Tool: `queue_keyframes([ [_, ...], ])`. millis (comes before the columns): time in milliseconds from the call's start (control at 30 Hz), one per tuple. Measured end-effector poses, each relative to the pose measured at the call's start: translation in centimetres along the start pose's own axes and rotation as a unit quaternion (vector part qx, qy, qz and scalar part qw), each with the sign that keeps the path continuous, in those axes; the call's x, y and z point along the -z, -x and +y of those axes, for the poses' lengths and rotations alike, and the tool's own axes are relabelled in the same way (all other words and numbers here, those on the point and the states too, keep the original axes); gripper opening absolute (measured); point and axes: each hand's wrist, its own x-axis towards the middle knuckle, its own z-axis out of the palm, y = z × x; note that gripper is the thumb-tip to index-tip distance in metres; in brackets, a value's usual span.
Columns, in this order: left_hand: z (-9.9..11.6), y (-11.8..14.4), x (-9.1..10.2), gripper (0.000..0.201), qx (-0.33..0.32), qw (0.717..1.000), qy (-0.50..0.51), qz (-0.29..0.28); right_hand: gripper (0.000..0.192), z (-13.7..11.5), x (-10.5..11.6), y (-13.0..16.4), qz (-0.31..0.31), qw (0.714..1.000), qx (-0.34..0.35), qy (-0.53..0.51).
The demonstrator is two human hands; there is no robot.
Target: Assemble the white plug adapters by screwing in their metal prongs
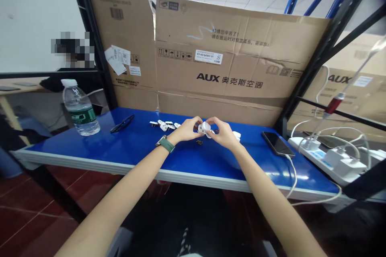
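Both my hands meet over the middle of the blue table point(90, 146), and together they grip a small white plastic part point(206, 127). My left hand point(188, 129), with a green watch on its wrist, pinches the part from the left. My right hand point(222, 132) pinches it from the right. Several more small white parts point(164, 125) lie in a row on the table just left of my hands, and another white part point(237, 134) shows behind my right hand. A tiny dark piece point(199, 142) rests on the table below my hands.
A water bottle point(80, 108) stands at the table's left, with black glasses point(122, 124) beside it. A black phone point(277, 143) lies on the right, cabled toward a white power strip point(328, 160) with chargers. Flattened cardboard boxes point(229, 60) wall the back. A person sits far left.
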Motion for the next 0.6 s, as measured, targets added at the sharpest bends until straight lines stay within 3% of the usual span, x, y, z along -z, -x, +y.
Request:
queue_keyframes([
  [133,-0.9,0.0,0.3,0.034,0.023,0.997,-0.079,0.016,0.049,0.5,0.5,-0.1,0.026,0.998,-0.023,0.048],
  [267,-1.5,0.2,0.8,0.035,0.034,0.985,-0.168,0.01,0.034,0.5,1.2,-0.1,0.009,0.993,-0.071,0.097],
  [400,-1.3,0.5,1.3,0.026,0.074,0.957,-0.279,-0.025,0.026,0.2,1.2,0.4,-0.075,0.984,-0.095,0.129],
  [600,-1.5,0.9,1.8,0.026,0.141,0.912,-0.384,-0.044,0.031,0.7,1.1,1.1,-0.21,0.964,-0.045,0.16],
])
